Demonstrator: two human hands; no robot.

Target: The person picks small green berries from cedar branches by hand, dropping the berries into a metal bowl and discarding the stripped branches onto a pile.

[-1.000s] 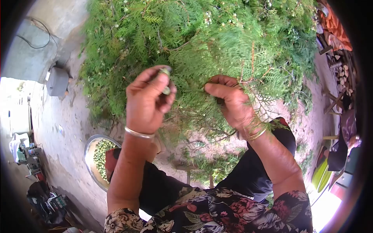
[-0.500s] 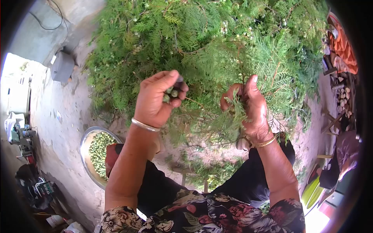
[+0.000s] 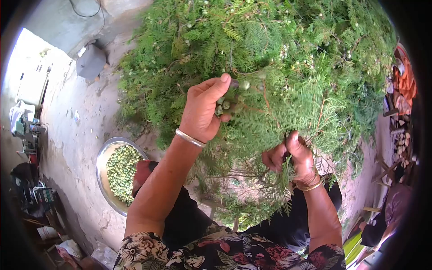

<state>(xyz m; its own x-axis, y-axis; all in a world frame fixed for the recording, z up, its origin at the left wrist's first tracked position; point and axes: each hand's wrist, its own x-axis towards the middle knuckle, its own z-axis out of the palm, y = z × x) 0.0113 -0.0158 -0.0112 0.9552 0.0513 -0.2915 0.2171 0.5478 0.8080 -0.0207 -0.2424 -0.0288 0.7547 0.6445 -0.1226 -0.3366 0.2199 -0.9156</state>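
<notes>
My left hand [image 3: 203,109] is closed around several green cones [image 3: 225,105], which show between the thumb and the curled fingers. Another pale round cone [image 3: 244,85] is right by its fingertips, in front of the foliage. Lower and to the right, my right hand [image 3: 299,157] grips a leafy conifer branch [image 3: 265,114], whose feathery sprays reach up toward the left hand. Beyond both hands lies a large heap of the same green branches [image 3: 189,49], dotted with small pale cones. How the fingertips touch the nearest cone is partly hidden.
A metal basin [image 3: 98,168] with many green cones [image 3: 121,173] stands on the floor beside my left knee. A grey box-like object [image 3: 91,63] is by the wall at upper left. Orange cloth [image 3: 406,85] and stacked firewood [image 3: 401,146] are at right.
My right hand has moved down, drawing the branch lower and closer to me. My left hand, still holding cones, has come nearer the branch's sprays. The view has shifted slightly.
</notes>
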